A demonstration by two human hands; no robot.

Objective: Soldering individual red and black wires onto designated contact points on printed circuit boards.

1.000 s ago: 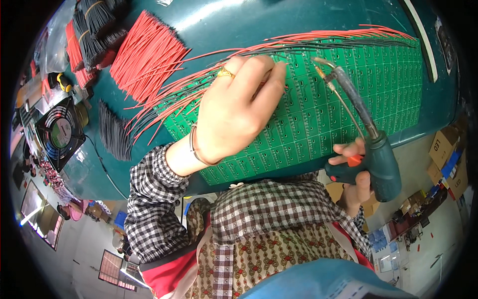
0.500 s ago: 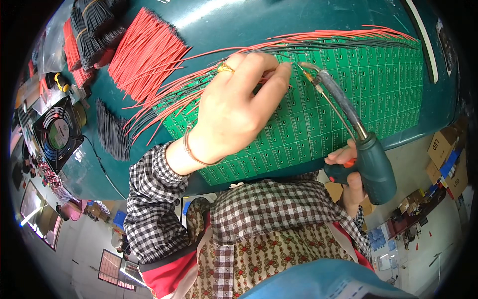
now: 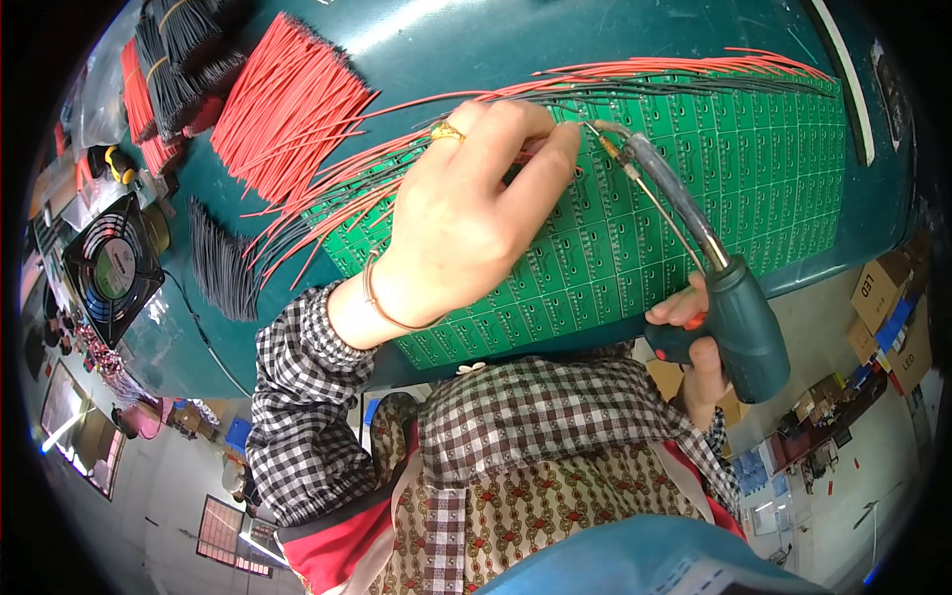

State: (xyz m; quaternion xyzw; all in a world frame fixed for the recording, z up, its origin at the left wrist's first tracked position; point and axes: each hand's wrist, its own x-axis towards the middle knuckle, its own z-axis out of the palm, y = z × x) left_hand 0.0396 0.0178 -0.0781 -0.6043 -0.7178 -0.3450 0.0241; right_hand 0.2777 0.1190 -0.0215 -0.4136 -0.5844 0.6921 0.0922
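Observation:
My left hand (image 3: 461,213) lies over the green panel of small circuit boards (image 3: 595,253), thumb and forefinger pinched on a thin wire largely hidden by the fingers. Beside those fingertips is the metal tip of a soldering gun (image 3: 751,327). My right hand (image 3: 702,362) grips that gun by its dark green handle, below the panel's near edge. Red wires (image 3: 684,67) and black wires (image 3: 654,91) run in a row along the panel's far edge. More loose wires pass beneath my left hand toward the left.
A heap of red wires (image 3: 288,109) and a bundle of black wires (image 3: 223,263) lie on the green table (image 3: 446,40) to the left. Tied black bundles (image 3: 188,59) sit behind. A small black fan (image 3: 114,266) stands at the left edge; cardboard boxes (image 3: 888,307) are beyond the right side.
The soldering gun's tip has shifted very slightly up and left, nearer my left fingertips. Both hands keep their grip, and the panel stays in place.

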